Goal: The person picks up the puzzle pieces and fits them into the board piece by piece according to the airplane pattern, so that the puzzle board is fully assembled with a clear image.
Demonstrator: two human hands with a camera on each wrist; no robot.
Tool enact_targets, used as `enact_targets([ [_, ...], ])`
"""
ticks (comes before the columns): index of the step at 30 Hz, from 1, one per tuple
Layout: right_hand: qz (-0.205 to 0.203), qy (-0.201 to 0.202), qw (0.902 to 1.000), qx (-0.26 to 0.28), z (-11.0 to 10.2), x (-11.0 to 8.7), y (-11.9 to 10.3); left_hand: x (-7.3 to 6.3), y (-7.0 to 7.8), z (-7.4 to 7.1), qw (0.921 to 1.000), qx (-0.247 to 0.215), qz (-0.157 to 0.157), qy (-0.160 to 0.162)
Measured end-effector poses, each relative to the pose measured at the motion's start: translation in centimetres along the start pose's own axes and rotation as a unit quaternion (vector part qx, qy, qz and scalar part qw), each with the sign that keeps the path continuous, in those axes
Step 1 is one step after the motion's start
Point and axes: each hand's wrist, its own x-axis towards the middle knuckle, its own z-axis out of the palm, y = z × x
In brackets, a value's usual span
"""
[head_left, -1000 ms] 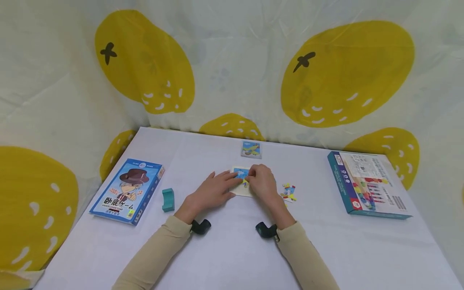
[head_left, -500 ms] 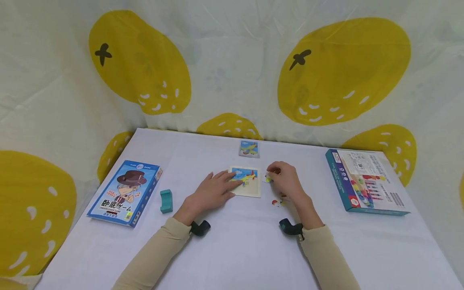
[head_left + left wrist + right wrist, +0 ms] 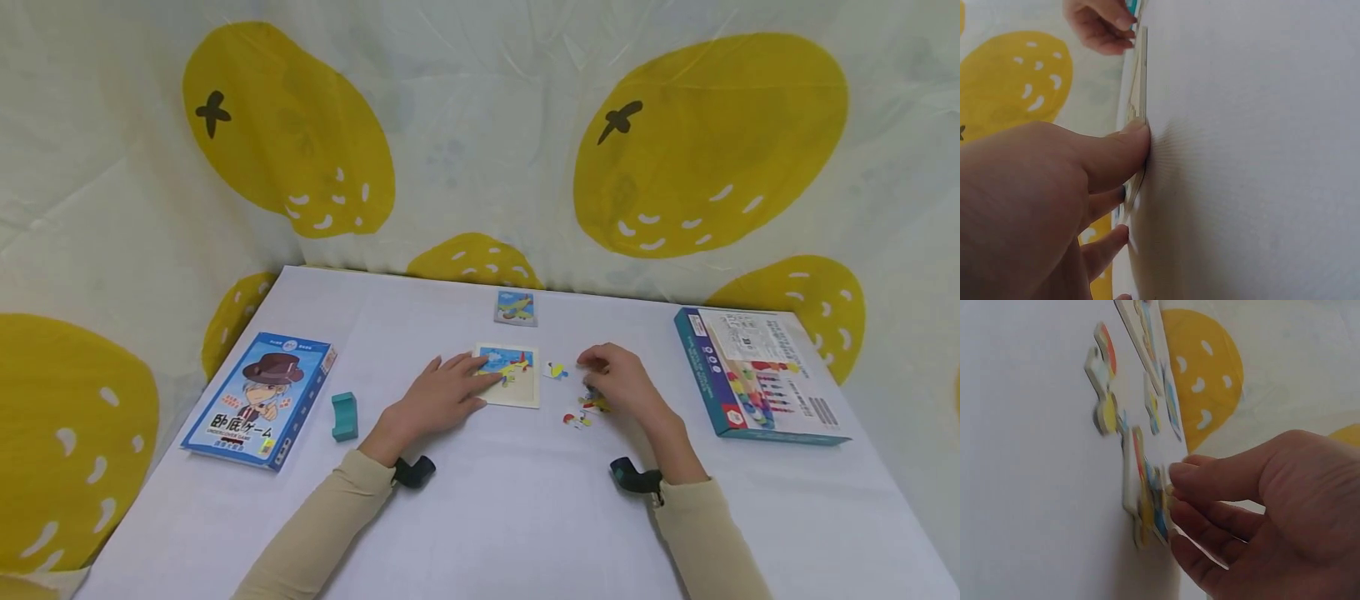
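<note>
Clock reference: We take the puzzle board as centre, with 12 o'clock at the far table edge.
Picture card: Lies flat at 12 o'clock, apart from the board.
Blue box: Lies at 9 o'clock, well apart; we see the green block between it and the left hand.
White-and-green box: Lies at 3 o'clock, beyond the loose parts.
Single piece: Lies at 3 o'clock, just beside the board.
Red-and-white piece: Lies near 4 o'clock.
Piece cluster: Lies between 3 and 4 o'clock; the right hand partly blocks our head view of it.
Board state: Flat on the table, partly filled with an airplane picture; the left hand covers its 9 o'clock side.
Left hand pose: Reaches in from 8 o'clock, fingers extended and spread on the board, thumb touching its edge.
Right hand pose: Reaches in from 4 o'clock, fingers loosely bent above the cluster; we see nothing gripped and cannot tell whether the tips touch.
</note>
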Motion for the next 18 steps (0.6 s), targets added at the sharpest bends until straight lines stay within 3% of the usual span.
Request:
enact_targets([
  [8,-0.036,-0.037,0.9986,-0.016,-1.0,-0.6,1.8,0.2,-0.2,0.1,1.0,0.006,-0.002,-0.004],
  [18,-0.02,-0.032,0.9992,-0.012,-0.9,-0.5,2.3,0.2,-0.3,0.3,1.0,-0.002,-0.002,0.0],
])
